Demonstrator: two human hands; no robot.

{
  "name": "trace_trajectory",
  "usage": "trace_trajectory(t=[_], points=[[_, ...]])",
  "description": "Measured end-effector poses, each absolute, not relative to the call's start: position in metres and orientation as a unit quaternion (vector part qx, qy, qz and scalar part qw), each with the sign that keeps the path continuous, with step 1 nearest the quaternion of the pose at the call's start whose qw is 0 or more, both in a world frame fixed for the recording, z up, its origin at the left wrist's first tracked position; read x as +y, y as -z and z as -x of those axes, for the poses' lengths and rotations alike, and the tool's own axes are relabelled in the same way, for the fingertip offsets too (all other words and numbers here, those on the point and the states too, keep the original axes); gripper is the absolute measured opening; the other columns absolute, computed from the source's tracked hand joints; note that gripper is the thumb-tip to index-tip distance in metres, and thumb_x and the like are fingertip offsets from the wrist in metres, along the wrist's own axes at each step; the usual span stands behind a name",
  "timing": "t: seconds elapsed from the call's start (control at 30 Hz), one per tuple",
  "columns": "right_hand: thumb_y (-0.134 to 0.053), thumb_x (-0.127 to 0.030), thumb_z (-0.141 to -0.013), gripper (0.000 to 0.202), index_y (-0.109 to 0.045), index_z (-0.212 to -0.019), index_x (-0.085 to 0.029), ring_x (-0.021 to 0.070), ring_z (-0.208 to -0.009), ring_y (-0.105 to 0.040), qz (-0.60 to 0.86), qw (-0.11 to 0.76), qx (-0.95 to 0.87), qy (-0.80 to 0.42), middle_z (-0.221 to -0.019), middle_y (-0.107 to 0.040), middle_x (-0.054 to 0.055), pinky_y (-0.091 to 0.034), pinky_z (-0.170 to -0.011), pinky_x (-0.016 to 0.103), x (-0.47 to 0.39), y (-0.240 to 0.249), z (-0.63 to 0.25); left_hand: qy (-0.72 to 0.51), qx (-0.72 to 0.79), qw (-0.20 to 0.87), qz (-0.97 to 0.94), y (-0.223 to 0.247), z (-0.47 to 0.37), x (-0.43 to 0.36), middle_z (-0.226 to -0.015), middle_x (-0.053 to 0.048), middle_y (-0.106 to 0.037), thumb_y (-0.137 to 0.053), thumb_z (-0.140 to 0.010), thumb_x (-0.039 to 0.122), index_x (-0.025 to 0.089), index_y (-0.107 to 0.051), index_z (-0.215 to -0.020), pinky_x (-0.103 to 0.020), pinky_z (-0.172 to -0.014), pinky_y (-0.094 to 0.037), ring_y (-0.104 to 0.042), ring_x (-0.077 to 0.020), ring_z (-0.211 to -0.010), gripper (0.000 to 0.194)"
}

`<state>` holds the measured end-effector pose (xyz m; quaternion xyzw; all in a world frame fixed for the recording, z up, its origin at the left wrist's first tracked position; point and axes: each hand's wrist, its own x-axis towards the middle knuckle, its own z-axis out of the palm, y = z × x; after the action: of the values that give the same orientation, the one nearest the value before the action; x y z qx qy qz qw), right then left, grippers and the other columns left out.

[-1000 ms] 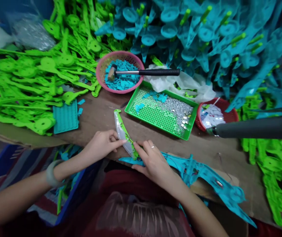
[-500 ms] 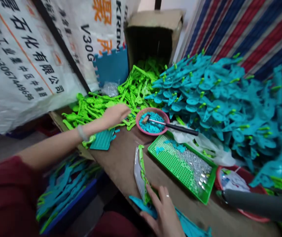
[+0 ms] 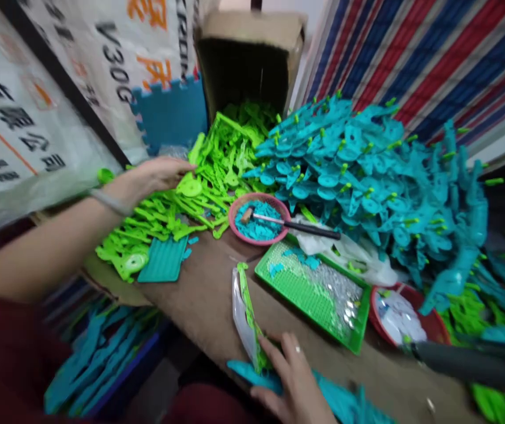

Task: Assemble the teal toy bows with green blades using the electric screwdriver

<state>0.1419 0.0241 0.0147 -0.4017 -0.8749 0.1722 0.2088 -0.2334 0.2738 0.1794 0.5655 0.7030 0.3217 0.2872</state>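
Note:
My left hand (image 3: 162,175) reaches over the pile of bright green plastic parts (image 3: 168,206); its fingers are together at a green piece, and what they pinch is too blurred to tell. Near the front edge, my right hand (image 3: 294,377) rests on a turquoise part (image 3: 341,394), thumb and fingers spread around it. Its index fingertip touches the lower end of a green strip (image 3: 247,300) that lies along a clear curved blade-like piece (image 3: 242,324). The underside of my right hand is hidden.
A pink bowl (image 3: 260,235) holds turquoise bits and a black-handled tool (image 3: 312,228). Beside it are a green tray (image 3: 296,294) with silvery pieces, a red bowl (image 3: 440,330), a ribbed turquoise tray (image 3: 163,259), a large turquoise pile (image 3: 367,165) and a cardboard box (image 3: 252,26).
My left hand has moved left and up, farther over the green pile. The view has shifted to the right. My right hand stays at the turquoise part and green strip.

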Motion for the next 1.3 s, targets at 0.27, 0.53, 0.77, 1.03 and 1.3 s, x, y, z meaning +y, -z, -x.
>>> trace_trajectory(t=[0.27,0.53,0.77,1.03,1.3], points=[[-0.051,-0.027,-0.102,0.041,-0.050,-0.139,-0.011,0.0259,-0.110,-0.063,0.261,0.200,-0.928,-0.174,-0.127,-0.064,0.019,-0.061,-0.087,0.037,0.011,-0.107,-0.113,-0.314,0.562,0.630,-0.435,-0.118,0.112,0.030,-0.072,0.002,-0.063,-0.076,-0.081,0.045,0.017,-0.063,-0.088,-0.021,-0.054,-0.053,-0.061,-0.0111,-0.062,0.031],[-0.060,-0.027,-0.098,0.039,-0.049,-0.135,-0.018,0.0220,-0.110,-0.063,0.318,0.232,-0.886,-0.245,-0.121,-0.062,0.014,-0.060,-0.092,0.037,0.018,-0.098,-0.135,-0.432,0.525,0.626,-0.381,-0.080,0.072,0.032,-0.079,0.001,-0.065,-0.074,-0.081,0.052,0.017,-0.062,-0.092,-0.026,-0.059,-0.058,-0.064,-0.0132,-0.065,0.039],[-0.054,-0.014,-0.097,0.038,-0.056,-0.135,-0.021,0.0208,-0.099,-0.065,0.399,0.301,-0.861,-0.091,-0.112,-0.059,0.012,-0.061,-0.082,0.036,0.062,-0.083,-0.152,-0.441,0.522,0.479,-0.551,-0.081,0.066,0.081,-0.109,-0.009,-0.066,-0.052,-0.095,0.049,0.017,-0.061,-0.108,-0.037,-0.082,-0.061,-0.067,-0.0206,-0.096,0.036],[-0.064,-0.034,-0.094,0.051,-0.054,-0.141,-0.016,0.0377,-0.126,-0.051,0.440,0.170,-0.880,-0.054,-0.144,-0.052,0.021,-0.052,-0.101,0.061,0.042,-0.066,-0.160,-0.302,0.640,0.244,-0.663,-0.042,0.120,0.079,-0.127,-0.016,-0.062,-0.055,-0.094,0.043,0.016,-0.054,-0.132,-0.052,-0.099,-0.053,-0.064,-0.0304,-0.114,0.047],[-0.068,-0.045,-0.091,0.075,-0.041,-0.151,-0.009,0.0319,-0.135,-0.051,0.353,0.115,-0.903,-0.218,-0.147,-0.055,0.019,-0.053,-0.109,0.048,0.029,-0.038,-0.142,-0.384,0.595,0.363,-0.605,-0.027,0.107,0.080,-0.133,-0.011,-0.061,-0.064,-0.090,0.038,0.019,-0.065,-0.125,-0.035,-0.084,-0.063,-0.068,-0.0226,-0.108,0.040]])
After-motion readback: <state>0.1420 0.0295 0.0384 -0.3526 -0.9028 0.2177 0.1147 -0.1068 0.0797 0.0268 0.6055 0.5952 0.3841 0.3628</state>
